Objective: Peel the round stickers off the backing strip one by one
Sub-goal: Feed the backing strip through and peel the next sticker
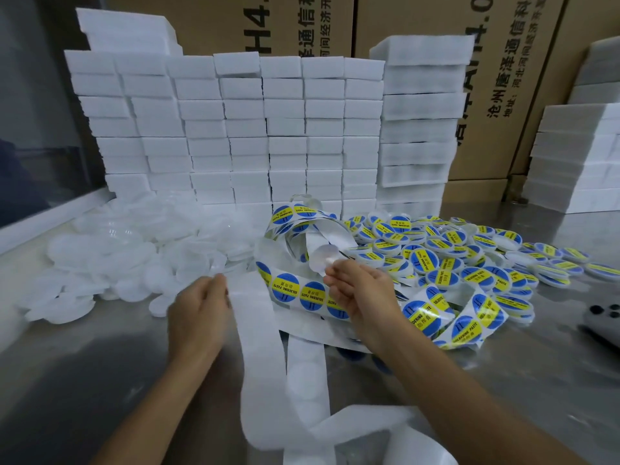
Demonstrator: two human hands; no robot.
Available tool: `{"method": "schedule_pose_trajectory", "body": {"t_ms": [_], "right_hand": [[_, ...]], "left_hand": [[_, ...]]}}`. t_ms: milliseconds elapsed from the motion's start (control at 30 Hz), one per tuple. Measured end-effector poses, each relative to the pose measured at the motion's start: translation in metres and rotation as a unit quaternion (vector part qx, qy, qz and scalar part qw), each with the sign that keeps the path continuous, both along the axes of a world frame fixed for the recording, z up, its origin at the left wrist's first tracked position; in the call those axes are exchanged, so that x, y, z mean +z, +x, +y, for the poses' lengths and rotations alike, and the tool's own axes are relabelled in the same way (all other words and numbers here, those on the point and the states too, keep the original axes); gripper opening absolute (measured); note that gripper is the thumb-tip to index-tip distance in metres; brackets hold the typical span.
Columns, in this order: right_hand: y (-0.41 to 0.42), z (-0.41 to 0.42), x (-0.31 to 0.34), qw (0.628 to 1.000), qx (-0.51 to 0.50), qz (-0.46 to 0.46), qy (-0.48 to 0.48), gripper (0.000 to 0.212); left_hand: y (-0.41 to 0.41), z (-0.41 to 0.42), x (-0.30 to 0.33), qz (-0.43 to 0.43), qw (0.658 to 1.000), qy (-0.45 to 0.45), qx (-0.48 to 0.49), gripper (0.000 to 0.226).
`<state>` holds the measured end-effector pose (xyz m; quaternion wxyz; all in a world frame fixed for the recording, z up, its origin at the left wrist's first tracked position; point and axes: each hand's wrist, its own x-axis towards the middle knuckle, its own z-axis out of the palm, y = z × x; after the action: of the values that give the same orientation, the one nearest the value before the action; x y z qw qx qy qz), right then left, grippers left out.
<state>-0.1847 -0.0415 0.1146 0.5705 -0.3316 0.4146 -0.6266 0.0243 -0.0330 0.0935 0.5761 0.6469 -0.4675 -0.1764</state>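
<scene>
Fingers: our right hand pinches a peeled round sticker, its pale underside towards us; our left hand grips the edge of the backing strip.
Strip: stickered length loops towards 1 o'clock on the worktop.
Lids: labelled pile at 2 o'clock.

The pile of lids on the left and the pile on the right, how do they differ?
The left pile is plain translucent white lids with no stickers; the right pile carries blue and yellow round stickers. The left pile lies by the left hand, the right pile beyond the right hand. Both rest on the metal table.
</scene>
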Motion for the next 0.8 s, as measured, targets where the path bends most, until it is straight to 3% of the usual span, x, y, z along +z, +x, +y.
{"method": "schedule_pose_trajectory", "body": {"t_ms": [67, 133, 233, 300, 467, 667, 800], "right_hand": [[0.0, 0.001, 0.0, 1.0, -0.004, -0.009, -0.012, 0.009], [0.0, 0.001, 0.001, 1.0, -0.016, -0.01, -0.023, 0.01], [0.001, 0.002, 0.001, 0.999, -0.029, -0.002, -0.036, 0.006], [0.002, 0.003, 0.002, 0.998, -0.035, 0.004, -0.042, 0.005], [0.003, 0.001, 0.0, 0.994, -0.05, 0.07, -0.06, 0.007], [0.003, 0.001, -0.004, 0.987, -0.063, 0.103, -0.101, 0.017], [0.004, 0.0, -0.006, 0.984, -0.058, 0.126, -0.109, 0.02]], "left_hand": [[0.014, 0.001, 0.001, -0.083, 0.994, 0.029, 0.061, 0.025], [0.026, 0.001, -0.001, -0.219, 0.965, 0.099, 0.105, 0.013], [0.038, 0.0, -0.007, -0.312, 0.916, 0.228, 0.107, 0.024], [0.042, 0.001, -0.01, -0.329, 0.903, 0.252, 0.109, 0.018], [0.042, 0.002, -0.007, -0.322, 0.919, 0.191, 0.121, 0.009], [0.046, 0.004, -0.007, -0.323, 0.924, 0.173, 0.113, 0.028], [0.048, 0.003, -0.008, -0.281, 0.939, 0.176, 0.093, 0.017]]}}
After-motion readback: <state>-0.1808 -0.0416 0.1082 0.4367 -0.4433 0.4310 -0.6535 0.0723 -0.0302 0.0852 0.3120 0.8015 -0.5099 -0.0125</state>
